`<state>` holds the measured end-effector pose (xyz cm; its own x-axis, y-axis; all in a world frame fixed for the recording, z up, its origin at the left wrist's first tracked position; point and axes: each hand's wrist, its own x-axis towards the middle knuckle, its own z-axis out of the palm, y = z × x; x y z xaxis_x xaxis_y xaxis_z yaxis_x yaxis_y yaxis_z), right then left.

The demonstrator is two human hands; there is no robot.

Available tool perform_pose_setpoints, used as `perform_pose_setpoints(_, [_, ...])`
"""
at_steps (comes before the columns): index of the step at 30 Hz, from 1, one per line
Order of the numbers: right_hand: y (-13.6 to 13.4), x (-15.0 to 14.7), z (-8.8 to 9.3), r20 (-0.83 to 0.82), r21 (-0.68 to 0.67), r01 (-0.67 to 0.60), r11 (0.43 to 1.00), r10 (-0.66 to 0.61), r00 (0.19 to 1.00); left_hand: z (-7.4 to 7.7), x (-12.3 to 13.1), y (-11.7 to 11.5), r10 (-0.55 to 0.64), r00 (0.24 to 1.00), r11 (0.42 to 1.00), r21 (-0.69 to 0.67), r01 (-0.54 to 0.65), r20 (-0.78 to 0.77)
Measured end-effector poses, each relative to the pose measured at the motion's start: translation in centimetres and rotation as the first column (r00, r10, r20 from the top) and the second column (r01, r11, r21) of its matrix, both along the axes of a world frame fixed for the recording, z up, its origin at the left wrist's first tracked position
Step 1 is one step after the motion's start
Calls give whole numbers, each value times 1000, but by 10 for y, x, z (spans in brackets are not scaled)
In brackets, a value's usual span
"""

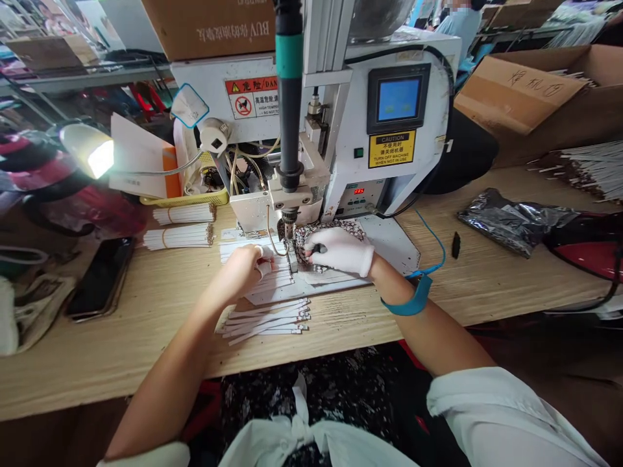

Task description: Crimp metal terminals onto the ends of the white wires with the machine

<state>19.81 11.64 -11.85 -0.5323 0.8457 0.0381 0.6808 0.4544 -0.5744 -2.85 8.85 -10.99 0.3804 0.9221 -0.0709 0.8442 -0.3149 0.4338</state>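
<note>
My bare left hand (246, 267) is closed in a pinch on a white flat strip (272, 275) under the soldering machine's tip (290, 230). My right hand (343, 251), in a white glove, is closed on a small dark part beside the tip. It rests on the white machine plate (389, 243), next to a heap of small dark pieces (335, 227). A blue wrist strap (413, 299) with a blue cord is on my right wrist. Several loose white strips (267, 320) lie on the wooden bench in front of my left hand.
Two bundles of white strips (180, 225) lie left of the machine, near a lit gooseneck lamp (92, 154) and a black phone (101, 275). A crumpled black bag (511, 222), cardboard boxes (540, 91) and more strip bundles (588, 170) sit to the right. A person sits at the far back.
</note>
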Motion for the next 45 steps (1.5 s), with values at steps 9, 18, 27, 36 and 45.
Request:
perform_pose_setpoints(9, [3,4,6,-59,9,127,992,-126,990,10,-3,3,47,993,999,-8,-46,109])
perform_pose_setpoints(18, [0,-8,-4,11,125,-26,992,25,1000,8,-1,2,35,982,994,-110,-14,186])
perform_pose_setpoints(27, [1,-11,-8,30,135,-65,989,61,998,5,3,3,148,925,938,-346,-19,350])
perform_pose_setpoints(36, [1,-8,-2,-440,-387,76,919,-257,860,7,7,2,229,908,912,-404,-74,350])
perform_pose_setpoints(45, [-1,-13,-1,-605,-613,-45,789,-431,669,8,6,2,200,895,928,-371,-43,398])
